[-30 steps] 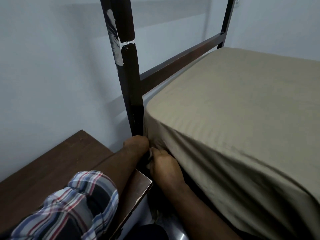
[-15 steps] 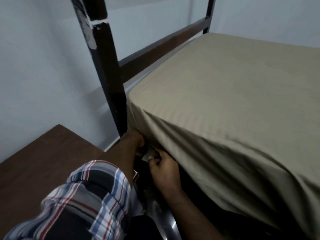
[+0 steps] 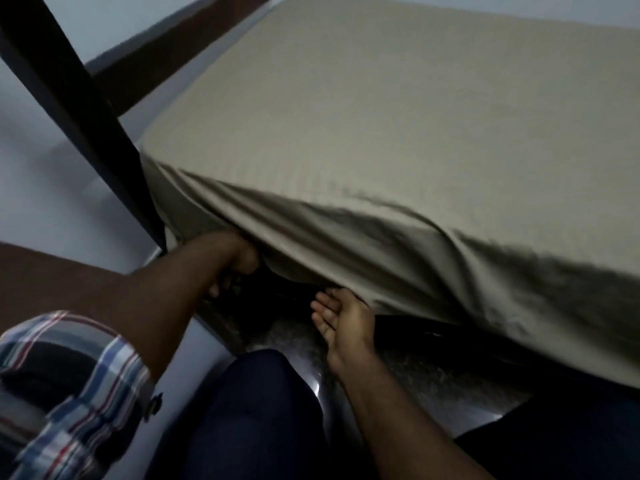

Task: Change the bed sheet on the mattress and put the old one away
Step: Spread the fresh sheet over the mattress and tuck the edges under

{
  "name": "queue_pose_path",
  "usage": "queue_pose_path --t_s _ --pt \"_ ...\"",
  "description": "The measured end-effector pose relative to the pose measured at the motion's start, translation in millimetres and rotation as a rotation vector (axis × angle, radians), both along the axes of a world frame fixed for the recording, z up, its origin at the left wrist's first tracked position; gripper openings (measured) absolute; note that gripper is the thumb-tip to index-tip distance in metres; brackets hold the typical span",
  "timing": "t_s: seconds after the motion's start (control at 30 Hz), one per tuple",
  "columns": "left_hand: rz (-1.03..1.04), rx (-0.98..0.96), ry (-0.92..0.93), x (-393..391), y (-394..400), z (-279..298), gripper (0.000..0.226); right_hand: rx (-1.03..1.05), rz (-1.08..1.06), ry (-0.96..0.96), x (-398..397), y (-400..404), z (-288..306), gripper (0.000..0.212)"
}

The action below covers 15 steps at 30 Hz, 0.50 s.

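The left hand (image 3: 239, 261) is tucked under the hem of the bed sheet (image 3: 398, 140) at the near corner of the mattress. Its fingers curl downward, but whether they pinch cloth or hold nothing I cannot tell, since the fold hides the tips. At about three o'clock from it the right hand (image 3: 341, 315) lies palm up, fingers straight and relaxed, grasping nothing, with its fingertips (image 3: 323, 299) touching the underside of the hanging hem.

The sheet, a plain tan one, covers the whole top of the mattress and drapes over the near side, with slack folds running from the corner toward four o'clock. At eleven o'clock from the left hand the dark bedpost (image 3: 86, 116) stands right against that corner, and a rail (image 3: 166, 53) runs off toward one o'clock. A brown wooden surface (image 3: 52, 282) lies at nine o'clock, and the floor (image 3: 415, 375) shows below the hem.

The likeliest trouble is the corner snagging. The post leaves little room there, so cloth pulled or pushed past it could catch and bunch. With only one hand possibly gripping, a tug may slip off the hem or drag the far side out of line. Knuckles could also get pinched between mattress and frame.
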<state>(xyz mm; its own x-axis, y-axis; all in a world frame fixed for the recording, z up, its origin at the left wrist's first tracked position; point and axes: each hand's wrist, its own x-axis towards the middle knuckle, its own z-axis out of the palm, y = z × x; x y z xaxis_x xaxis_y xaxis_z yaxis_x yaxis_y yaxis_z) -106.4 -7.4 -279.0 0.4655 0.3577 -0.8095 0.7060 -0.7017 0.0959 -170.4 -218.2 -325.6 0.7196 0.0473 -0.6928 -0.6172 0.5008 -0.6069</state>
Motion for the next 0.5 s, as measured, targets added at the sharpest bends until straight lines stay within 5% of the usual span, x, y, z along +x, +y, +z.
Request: queue_pose_path --t_s 0.1,0.3,0.5 --pt "0.104 -0.214 -0.101 -4 -49 7 0.033 0.081 -0.120 0.038 -4 -7 4 0.019" --pt "1.065 -0.752 -0.506 -24 -86 -39 0.033 0.213 -0.377 0.083 11 -28 9 0.020" --pt "1.457 -0.919 -0.749 -22 -117 -41 0.039 0.251 -0.397 0.129 19 -29 2 0.029"
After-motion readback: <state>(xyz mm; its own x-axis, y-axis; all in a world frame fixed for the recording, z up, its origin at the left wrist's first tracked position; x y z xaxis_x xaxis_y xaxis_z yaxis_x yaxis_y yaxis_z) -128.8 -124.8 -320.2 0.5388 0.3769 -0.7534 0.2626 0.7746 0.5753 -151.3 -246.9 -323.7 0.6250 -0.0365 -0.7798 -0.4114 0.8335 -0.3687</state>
